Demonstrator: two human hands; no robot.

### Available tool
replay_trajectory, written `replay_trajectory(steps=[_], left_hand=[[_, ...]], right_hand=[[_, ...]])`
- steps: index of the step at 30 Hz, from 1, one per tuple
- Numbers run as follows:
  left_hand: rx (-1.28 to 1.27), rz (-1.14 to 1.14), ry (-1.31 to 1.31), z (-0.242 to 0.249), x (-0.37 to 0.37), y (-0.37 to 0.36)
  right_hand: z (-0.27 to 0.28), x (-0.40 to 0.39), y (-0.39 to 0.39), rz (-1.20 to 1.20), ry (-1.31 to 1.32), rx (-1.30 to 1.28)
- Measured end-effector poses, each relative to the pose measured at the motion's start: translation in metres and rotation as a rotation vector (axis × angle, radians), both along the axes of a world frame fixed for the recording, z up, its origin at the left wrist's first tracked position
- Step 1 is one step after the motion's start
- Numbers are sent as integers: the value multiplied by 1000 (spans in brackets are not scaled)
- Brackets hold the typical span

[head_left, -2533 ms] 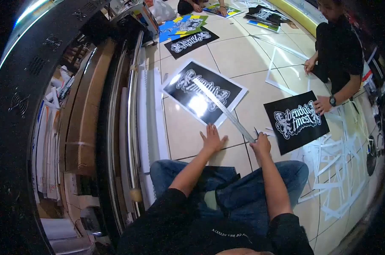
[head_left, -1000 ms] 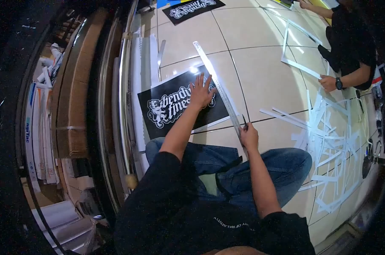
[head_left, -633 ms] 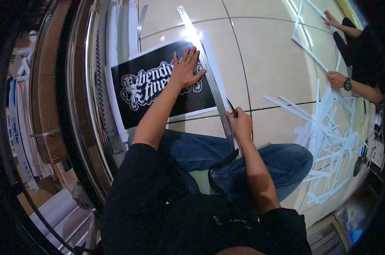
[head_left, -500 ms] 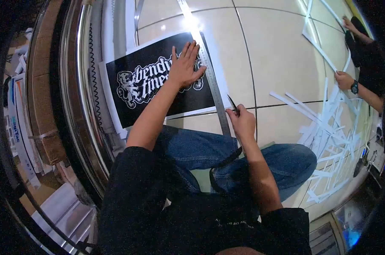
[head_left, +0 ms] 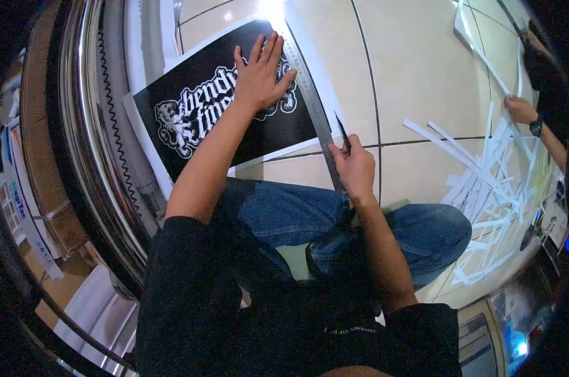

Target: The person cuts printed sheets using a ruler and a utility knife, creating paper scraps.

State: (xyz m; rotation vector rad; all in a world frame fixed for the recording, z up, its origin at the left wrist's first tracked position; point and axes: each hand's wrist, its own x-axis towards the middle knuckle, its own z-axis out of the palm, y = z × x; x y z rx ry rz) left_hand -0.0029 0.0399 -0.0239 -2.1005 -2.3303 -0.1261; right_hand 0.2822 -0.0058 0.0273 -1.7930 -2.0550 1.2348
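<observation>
Print [head_left: 234,119], black with white gothic lettering and a white border, lies flat on the tiled floor [head_left: 416,69] right in front of my crossed legs. My left hand [head_left: 257,76] is open, fingers spread, palm pressing down on the lettering near the sheet's right part. A long metal ruler [head_left: 309,100] runs along the print's right edge, from the bright glare at the top down toward my knee; the left fingertips reach just to it. My right hand [head_left: 355,168] is closed around a slim dark cutter [head_left: 342,133], its tip pointing up beside the ruler's right side, near the sheet's lower right corner.

As I judge it, the step in hand is trimming the white margin along that ruler. To do it well I would want the left hand's weight on the ruler itself rather than only on the paper, fingertips kept back from the cutting side, and the blade held snug against the metal edge in one steady pull toward me.

Containers: I see none holding anything. Loose white paper strips [head_left: 492,182] lie scattered on the floor to my right. Another person's hand [head_left: 520,108], with a wristwatch, rests among them at the far right.
</observation>
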Motion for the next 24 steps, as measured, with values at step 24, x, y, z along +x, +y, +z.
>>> replay_trajectory(steps=[24], left_hand=[[95,-111,-41,-4,-7,1]], right_hand=[[-5,0,9,-103,-48,-159]])
